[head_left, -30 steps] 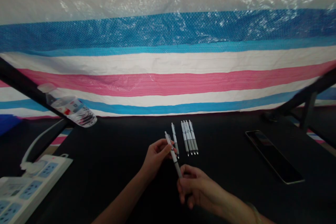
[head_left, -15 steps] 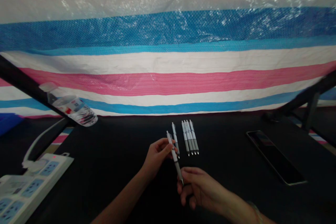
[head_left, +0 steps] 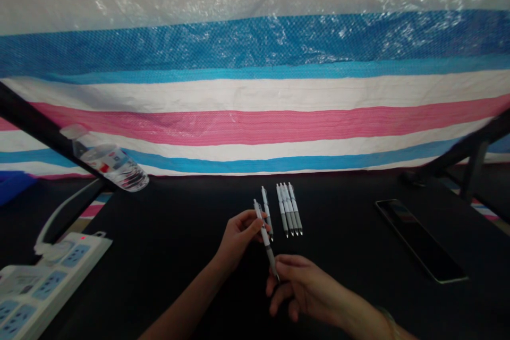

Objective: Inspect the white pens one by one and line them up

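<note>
A white pen with a grey grip [head_left: 263, 235] is held at a slant between my two hands, its tip toward me. My left hand [head_left: 240, 234] pinches its upper, white part between thumb and fingers. At the tip end, the thumb and index finger of my right hand [head_left: 297, 281] close on the grey part, the other fingers curled loosely below. Just behind the held pen, a similar pen [head_left: 266, 204] lies on the black table [head_left: 338, 234], partly hidden by my left fingers. Several more such pens [head_left: 290, 210] lie side by side to its right, tips toward me.
A black phone [head_left: 420, 241] lies at the right. At the left are a white power strip [head_left: 71, 271] with a plugged-in cable and a clear bottle [head_left: 115, 167] leaning by a black bar. A striped sheet [head_left: 255, 127] hangs behind the table.
The last three fingers of my right hand have shifted slightly to the left and down. The held pen and my left hand are almost unmoved.
</note>
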Motion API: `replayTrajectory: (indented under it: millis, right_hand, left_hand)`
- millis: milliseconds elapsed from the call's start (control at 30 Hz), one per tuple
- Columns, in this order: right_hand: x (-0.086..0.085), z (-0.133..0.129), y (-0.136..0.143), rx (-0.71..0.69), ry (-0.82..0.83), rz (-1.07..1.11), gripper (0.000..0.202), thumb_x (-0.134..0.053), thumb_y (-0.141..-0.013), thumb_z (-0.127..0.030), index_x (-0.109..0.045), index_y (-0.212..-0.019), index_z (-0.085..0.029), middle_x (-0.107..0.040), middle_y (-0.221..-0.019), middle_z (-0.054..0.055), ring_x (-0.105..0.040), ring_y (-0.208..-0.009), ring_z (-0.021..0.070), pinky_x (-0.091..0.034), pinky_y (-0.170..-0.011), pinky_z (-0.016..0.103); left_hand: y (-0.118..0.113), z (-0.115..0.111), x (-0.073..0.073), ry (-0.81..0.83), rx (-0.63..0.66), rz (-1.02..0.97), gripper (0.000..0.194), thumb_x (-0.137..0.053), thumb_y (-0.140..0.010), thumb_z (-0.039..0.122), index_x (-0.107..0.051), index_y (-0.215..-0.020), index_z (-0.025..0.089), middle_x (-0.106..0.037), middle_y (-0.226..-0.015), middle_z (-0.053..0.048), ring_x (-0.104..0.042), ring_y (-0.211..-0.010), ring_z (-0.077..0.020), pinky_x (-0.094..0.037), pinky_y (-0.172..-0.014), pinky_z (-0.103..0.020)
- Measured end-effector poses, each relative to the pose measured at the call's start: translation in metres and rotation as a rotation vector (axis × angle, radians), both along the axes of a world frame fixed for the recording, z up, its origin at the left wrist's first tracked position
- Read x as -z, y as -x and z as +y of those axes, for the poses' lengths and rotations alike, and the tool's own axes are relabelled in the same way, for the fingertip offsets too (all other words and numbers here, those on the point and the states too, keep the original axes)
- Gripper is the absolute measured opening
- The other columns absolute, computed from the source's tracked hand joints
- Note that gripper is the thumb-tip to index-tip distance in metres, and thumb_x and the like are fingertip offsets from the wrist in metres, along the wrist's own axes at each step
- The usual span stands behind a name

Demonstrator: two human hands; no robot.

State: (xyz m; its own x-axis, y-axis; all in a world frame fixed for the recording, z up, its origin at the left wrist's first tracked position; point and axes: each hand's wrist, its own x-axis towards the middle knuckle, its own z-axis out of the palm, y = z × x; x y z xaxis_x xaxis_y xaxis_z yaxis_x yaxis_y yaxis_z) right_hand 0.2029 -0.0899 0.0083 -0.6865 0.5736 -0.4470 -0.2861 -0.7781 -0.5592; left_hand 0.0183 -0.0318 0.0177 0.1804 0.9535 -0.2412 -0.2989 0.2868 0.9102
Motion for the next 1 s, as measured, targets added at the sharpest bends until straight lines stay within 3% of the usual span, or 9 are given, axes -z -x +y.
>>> replayTrajectory:
  millis: [167, 300, 433, 733, 1000]
  right_hand:
    - [-0.002, 0.0, -0.001, -0.024, 0.012, 0.005, 0.042, -0.067, -0.085, -0.05, -0.054, -0.105, -0.014, -0.074, -0.091, 0.011, -0.076, -0.069, 0.0218, -0.044, -0.04, 0.016]
    - [0.004, -0.002, -0.001, -0.068, -0.014, -0.044, 0.039, -0.076, -0.078, -0.042, -0.048, -0.093, -0.017, -0.073, -0.077, 0.006, -0.076, -0.067, 0.022, -0.043, -0.043, 0.015]
    - [0.01, -0.003, -0.001, -0.085, -0.036, -0.068, 0.043, -0.077, -0.075, -0.038, -0.04, -0.089, -0.022, -0.071, -0.068, 0.001, -0.075, -0.062, 0.0213, -0.042, -0.045, 0.015]
    - [0.003, -0.005, 0.0, -0.106, -0.014, -0.1, 0.047, -0.079, -0.068, -0.035, -0.038, -0.088, -0.022, -0.071, -0.062, 0.002, -0.073, -0.054, 0.0209, -0.045, -0.042, 0.016]
    - [0.004, -0.005, 0.001, -0.09, 0.001, -0.103, 0.051, -0.082, -0.065, -0.038, -0.038, -0.086, -0.022, -0.071, -0.06, 0.002, -0.072, -0.051, 0.0199, -0.045, -0.039, 0.016]
  left_hand:
    - [-0.001, -0.001, -0.003, 0.001, -0.006, -0.003, 0.036, -0.082, -0.074, 0.041, -0.073, -0.095, 0.013, -0.075, -0.074, -0.007, -0.066, -0.06, -0.0149, -0.048, -0.057, -0.023]
    - [-0.002, -0.001, -0.002, 0.016, -0.038, -0.006, 0.038, -0.083, -0.071, 0.042, -0.073, -0.093, 0.012, -0.075, -0.072, -0.007, -0.066, -0.06, -0.0151, -0.049, -0.057, -0.023]
    - [0.0, 0.002, 0.0, 0.039, -0.108, -0.054, 0.042, -0.086, -0.067, 0.043, -0.073, -0.092, 0.012, -0.074, -0.072, -0.006, -0.066, -0.059, -0.0145, -0.051, -0.057, -0.023]
    - [0.017, 0.016, -0.006, 0.029, -0.34, -0.123, 0.044, -0.09, -0.061, 0.04, -0.074, -0.091, 0.013, -0.075, -0.073, -0.005, -0.067, -0.064, -0.014, -0.055, -0.061, -0.023]
    - [0.015, 0.013, -0.004, 0.034, -0.3, -0.143, 0.042, -0.09, -0.063, 0.039, -0.073, -0.09, 0.012, -0.075, -0.073, -0.006, -0.069, -0.064, -0.0139, -0.056, -0.061, -0.022]
